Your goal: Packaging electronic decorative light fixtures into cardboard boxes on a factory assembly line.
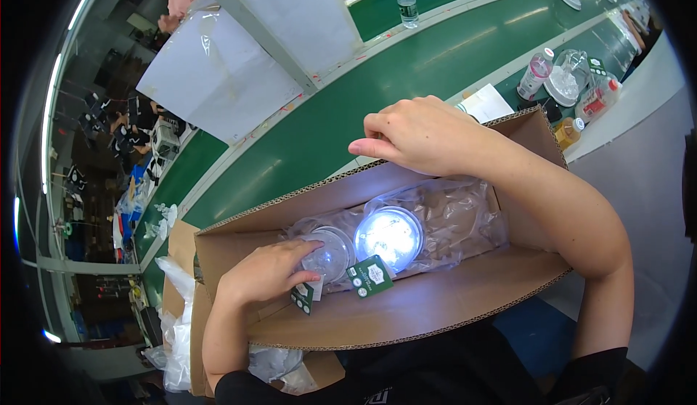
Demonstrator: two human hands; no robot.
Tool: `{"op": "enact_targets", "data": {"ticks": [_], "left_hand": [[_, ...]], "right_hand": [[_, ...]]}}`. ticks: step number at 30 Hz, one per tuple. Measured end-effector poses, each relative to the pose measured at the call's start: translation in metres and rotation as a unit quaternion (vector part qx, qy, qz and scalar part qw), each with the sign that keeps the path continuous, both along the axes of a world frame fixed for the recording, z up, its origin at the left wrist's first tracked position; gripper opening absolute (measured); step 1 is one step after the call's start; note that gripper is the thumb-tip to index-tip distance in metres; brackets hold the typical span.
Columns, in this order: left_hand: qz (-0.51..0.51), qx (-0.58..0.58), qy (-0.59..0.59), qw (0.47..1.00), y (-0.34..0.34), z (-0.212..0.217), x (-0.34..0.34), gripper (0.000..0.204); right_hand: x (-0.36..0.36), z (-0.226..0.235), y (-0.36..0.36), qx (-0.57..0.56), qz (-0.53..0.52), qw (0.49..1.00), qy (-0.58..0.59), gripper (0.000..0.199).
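An open cardboard box (406, 321) stands in front of me, lined with clear plastic bags (465, 220). Inside it, a round dome lamp (390, 236) glows bright white, with a green card tag (370, 276) hanging at its near side. Just left of it sits a similar clear round dome lamp (328, 254), unlit. My left hand (265, 274) reaches into the box and grips the left side of this unlit lamp, thumb near its green tag. Above the box's far edge hovers my right hand (417, 135), fingers loosely curled, thumb pointing left, with nothing visible in it.
A green work surface (465, 60) curves behind the box. On it stand a water bottle (407, 4), a pink-labelled bottle (536, 74) and a clear dome with a white base (565, 82). White partition boards (225, 78) rise at the back left. Plastic bags (178, 332) lie left of the box.
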State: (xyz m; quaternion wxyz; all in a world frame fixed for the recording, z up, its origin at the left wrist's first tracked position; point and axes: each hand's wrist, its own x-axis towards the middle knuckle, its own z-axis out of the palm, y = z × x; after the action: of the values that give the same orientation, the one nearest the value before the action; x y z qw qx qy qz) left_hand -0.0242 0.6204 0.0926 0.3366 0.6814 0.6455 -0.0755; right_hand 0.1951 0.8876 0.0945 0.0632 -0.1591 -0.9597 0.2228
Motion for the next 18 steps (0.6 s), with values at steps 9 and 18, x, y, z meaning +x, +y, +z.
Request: {"op": "enact_targets", "data": {"ticks": [9, 18], "left_hand": [[0.014, -0.042, -0.011, 0.999, 0.005, -0.004, -0.001, 0.063], [-0.026, -0.085, -0.036, 0.995, 0.005, -0.023, 0.009, 0.064]], "right_hand": [[0.003, -0.004, 0.002, 0.006, 0.011, 0.999, 0.048, 0.065], [0.003, 0.000, 0.003, 0.005, 0.011, 1.000, 0.002, 0.059]]}}
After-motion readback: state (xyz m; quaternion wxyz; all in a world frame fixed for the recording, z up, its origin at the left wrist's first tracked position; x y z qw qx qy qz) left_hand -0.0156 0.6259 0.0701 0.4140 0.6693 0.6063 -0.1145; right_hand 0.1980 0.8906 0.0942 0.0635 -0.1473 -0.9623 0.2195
